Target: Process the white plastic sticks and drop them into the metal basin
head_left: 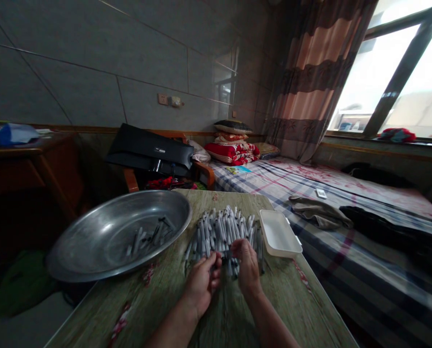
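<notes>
A heap of slim, clear pen-like tubes with dark ends lies on the wooden-patterned table. At the heap's near edge my left hand is closed, thumb and fingers curled together; whatever they grip is too small to make out. My right hand bends over the heap's near right side with its fingers pressed together, and their tips are partly hidden among the tubes. Several similar tubes rest inside the large metal basin on the left. Just right of the heap sits a white plastic box without a lid.
Beyond the table's right edge is a bed with a plaid sheet, with dark clothing on it. A chair holding a black monitor-like panel stands behind the basin. The wooden desk is at far left.
</notes>
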The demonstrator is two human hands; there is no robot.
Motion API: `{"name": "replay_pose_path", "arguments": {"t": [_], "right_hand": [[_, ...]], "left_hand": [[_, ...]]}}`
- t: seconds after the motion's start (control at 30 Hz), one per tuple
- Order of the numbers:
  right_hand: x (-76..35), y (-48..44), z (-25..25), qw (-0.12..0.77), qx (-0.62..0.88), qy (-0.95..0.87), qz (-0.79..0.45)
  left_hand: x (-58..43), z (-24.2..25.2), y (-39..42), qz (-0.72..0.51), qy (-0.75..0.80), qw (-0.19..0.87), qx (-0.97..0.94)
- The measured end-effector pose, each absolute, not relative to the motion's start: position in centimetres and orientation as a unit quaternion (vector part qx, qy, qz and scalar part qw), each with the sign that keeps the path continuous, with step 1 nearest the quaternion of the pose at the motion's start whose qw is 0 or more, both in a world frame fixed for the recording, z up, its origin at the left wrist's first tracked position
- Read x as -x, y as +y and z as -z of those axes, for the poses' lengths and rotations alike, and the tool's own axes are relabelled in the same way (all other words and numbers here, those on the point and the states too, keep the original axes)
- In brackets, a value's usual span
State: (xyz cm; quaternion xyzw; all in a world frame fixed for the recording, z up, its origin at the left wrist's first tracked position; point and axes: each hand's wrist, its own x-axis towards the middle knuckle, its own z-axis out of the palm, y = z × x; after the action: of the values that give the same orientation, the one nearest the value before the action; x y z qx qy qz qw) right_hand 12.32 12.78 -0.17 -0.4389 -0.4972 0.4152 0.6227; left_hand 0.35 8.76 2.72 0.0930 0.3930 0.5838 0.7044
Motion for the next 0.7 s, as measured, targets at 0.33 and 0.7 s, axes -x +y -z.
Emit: {"name": "replay_pose_path", "arguments": {"t": [0.33, 0.7], "right_hand": [[-10.6, 11.6, 1.8, 0.505, 0.477, -0.646, -0.318], [-10.6, 11.8, 2.4, 0.493, 0.485, -0.657, -0.300]], "left_hand": [[11.0, -11.6, 11.5, -0.559, 0.553, 0.389, -0.481], [21.1, -8.4, 16.7, -0.119, 0.735, 0.148, -0.651]]}}
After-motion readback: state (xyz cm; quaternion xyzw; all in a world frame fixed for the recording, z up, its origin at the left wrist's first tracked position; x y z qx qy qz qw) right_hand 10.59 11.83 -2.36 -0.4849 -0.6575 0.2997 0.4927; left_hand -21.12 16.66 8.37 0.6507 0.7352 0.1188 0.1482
